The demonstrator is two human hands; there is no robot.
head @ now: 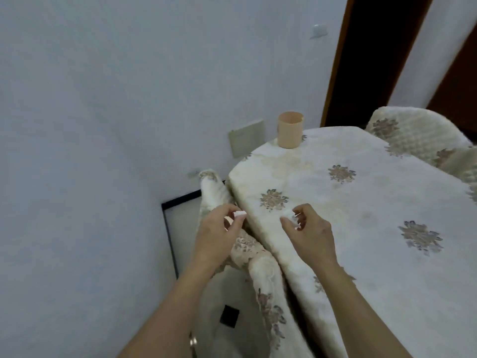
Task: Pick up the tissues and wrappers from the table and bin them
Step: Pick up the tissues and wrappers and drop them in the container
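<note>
Two hands work at the near-left corner of the table (pixel 374 202), each closed on one small piece of litter.

1. The left hand (pixel 216 228) is off the table edge, above the hanging fold of the tablecloth (pixel 265 280). Its thumb and forefinger pinch a white scrap (pixel 239 214), probably a bit of tissue. The scrap is clear of the table. This suggests it is being kept out of the way while the other hand collects.

2. The right hand (pixel 311 229) is over the tabletop just inside the corner. Its fingertips are curled round a second scrap (pixel 294 217), thin and pale. Blur prevents telling whether it is tissue or wrapper, and whether it touches the cloth or is lifted. A fingertip pinch suits pieces this light and flat, since a full grasp would bunch the cloth.

3. A beige cup (pixel 290 129) stands upright at the far-left corner, well apart from both hands. A covered chair (pixel 413 133) stands beyond the far edge.

4. No other litter is discernible on the patterned cloth, so collection appears nearly complete.

5. No bin can be identified in view. The likely next step is carrying both scraps to it; grip pressure matters, as light paper slips easily
</note>
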